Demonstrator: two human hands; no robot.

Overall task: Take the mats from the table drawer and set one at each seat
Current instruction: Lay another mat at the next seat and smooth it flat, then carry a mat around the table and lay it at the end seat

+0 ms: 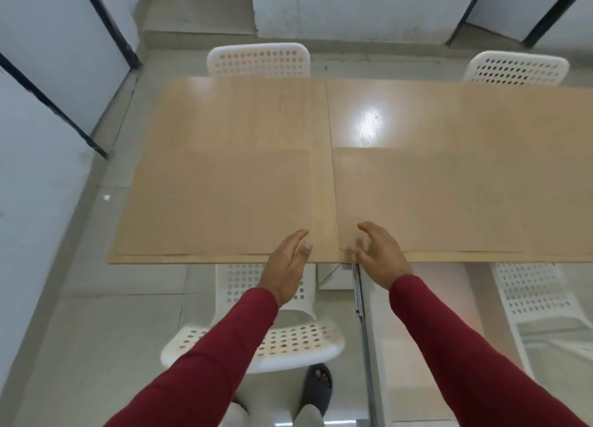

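Observation:
Two thin tan mats lie flat on the near half of the wooden table [240,115], almost the same colour as it. The left mat [218,202] and the right mat [433,202] meet near the table's centre seam. My left hand [287,263] hovers open over the near edge, by the left mat's right corner. My right hand [382,253] is open with curled fingers over the right mat's near-left corner; I cannot tell whether it touches. Below the edge, a white drawer [423,330] with a metal rail [358,298] stands pulled out.
Four white perforated chairs stand around the table: two at the far side [258,60] [516,68], one right below my arms [288,340], one at the near right [532,291]. White panels with dark frames close in on the left. My feet are on the floor below.

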